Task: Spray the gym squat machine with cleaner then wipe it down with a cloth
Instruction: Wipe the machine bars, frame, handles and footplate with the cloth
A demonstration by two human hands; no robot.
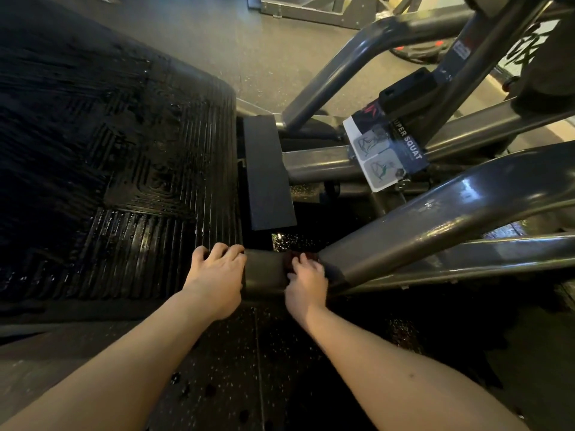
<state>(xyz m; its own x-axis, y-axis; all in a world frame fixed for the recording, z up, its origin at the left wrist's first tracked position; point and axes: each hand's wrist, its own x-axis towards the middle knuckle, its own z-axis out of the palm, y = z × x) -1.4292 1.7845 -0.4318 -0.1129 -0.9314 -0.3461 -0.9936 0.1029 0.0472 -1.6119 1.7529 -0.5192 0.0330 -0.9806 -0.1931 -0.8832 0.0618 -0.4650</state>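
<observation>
The wiping step looks to be in hand. Beads of liquid shine on the ribbed footplate (124,150) and on the speckled floor (217,368) under the frame, and no spray bottle is in view, so the spraying seems done, at least at this end. The squat machine (466,206) fills the scene: the footplate on the left, and grey tubes running away to the far right past a label (385,150) that reads "SUPER SQUAT". The right hand (306,276) has its fingers curled on a dark cloth (295,257), which is hard to pick out in the shadow, and presses it onto the short low tube (264,269) where that tube meets the big slanting one. The left hand (217,270) holds nothing. It rests with bent fingers on the near right corner of the footplate, just beside the same tube, and I take it for a brace rather than a grip. The next move probably calls for drawing the cloth along and round the low tube, into the joint on its right where liquid would collect, and then up the slanting tube, which shows wet glints on top. The cloth needs firm pressure and a turn of the wrist to reach the tube's underside, which is hidden from here. The wet footplate and the black block (267,172) beyond it may be left to wipe after that.
</observation>
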